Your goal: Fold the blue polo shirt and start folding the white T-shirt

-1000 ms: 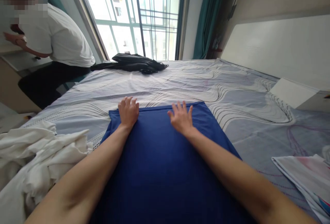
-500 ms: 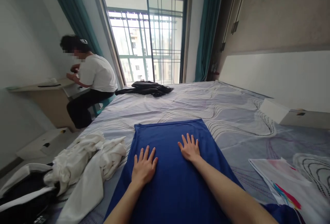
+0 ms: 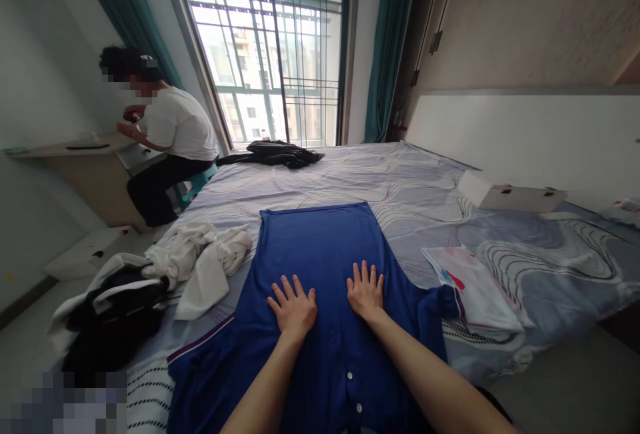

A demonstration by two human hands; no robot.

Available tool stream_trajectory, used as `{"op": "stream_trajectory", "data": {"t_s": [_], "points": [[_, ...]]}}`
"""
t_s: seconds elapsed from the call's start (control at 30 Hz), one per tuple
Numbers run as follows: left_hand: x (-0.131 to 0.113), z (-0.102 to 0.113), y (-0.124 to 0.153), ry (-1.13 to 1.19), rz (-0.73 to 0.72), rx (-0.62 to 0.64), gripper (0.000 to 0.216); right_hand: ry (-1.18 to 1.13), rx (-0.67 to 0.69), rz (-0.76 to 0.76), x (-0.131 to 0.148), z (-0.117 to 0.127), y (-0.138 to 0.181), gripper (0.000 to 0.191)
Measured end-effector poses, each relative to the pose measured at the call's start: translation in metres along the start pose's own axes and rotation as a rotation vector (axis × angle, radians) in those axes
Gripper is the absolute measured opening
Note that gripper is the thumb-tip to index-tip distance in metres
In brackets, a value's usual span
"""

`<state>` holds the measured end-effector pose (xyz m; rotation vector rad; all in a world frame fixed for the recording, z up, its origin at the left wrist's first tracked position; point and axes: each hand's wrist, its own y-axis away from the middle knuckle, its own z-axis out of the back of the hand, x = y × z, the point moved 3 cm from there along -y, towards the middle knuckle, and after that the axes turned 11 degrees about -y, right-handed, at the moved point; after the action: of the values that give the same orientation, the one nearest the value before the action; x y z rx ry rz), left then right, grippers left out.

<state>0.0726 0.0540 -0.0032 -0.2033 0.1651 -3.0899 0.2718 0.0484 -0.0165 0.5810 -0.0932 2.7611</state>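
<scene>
A blue polo shirt (image 3: pixel 320 237) lies spread on the bed, its hem pointing away from me and its buttons and striped sleeve cuffs nearer. On the left of its body rests my left hand (image 3: pixel 294 306), palm down with fingers spread. My right hand (image 3: pixel 366 289) lies flat on the shirt's right side, fingers also apart. Both hands press on the cloth without gripping it. The collar end runs out of view at the bottom, partly behind my forearms.
White clothing (image 3: pixel 200 261) and black clothing (image 3: pixel 115 327) are heaped to the left. A folded white garment (image 3: pixel 480 291) lies to the right, near a white box (image 3: pixel 525 197). Dark clothes (image 3: pixel 280 154) lie at the bed's far edge. A person (image 3: pixel 175 124) sits at a desk (image 3: pixel 85 167).
Both hands have come down the shirt toward me and stay flat. The view has tilted lower, so the sleeves and buttons now show.
</scene>
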Motion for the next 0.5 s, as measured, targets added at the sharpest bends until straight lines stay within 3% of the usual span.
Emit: {"op": "stream_trajectory", "data": {"t_s": [0.07,0.13,0.2,0.37,0.5], "points": [[-0.023,0.003,0.025,0.042,-0.116,0.001,0.066,-0.041,0.015,0.139,0.013,-0.009,0.029,0.062],[-0.025,0.004,0.042,0.085,-0.237,0.002,0.063,-0.061,0.035,0.229,0.008,-0.009,0.051,0.062],[-0.003,0.003,0.05,0.085,-0.25,0.001,0.061,-0.051,0.042,0.216,-0.017,0.002,0.062,0.062],[0.089,-0.007,0.052,-0.023,-0.15,0.013,0.063,0.026,0.002,0.01,-0.112,0.043,0.074,0.064],[0.125,-0.01,0.064,-0.081,-0.119,0.012,0.063,-0.019,-0.031,-0.045,-0.158,0.059,0.087,0.063]]}}
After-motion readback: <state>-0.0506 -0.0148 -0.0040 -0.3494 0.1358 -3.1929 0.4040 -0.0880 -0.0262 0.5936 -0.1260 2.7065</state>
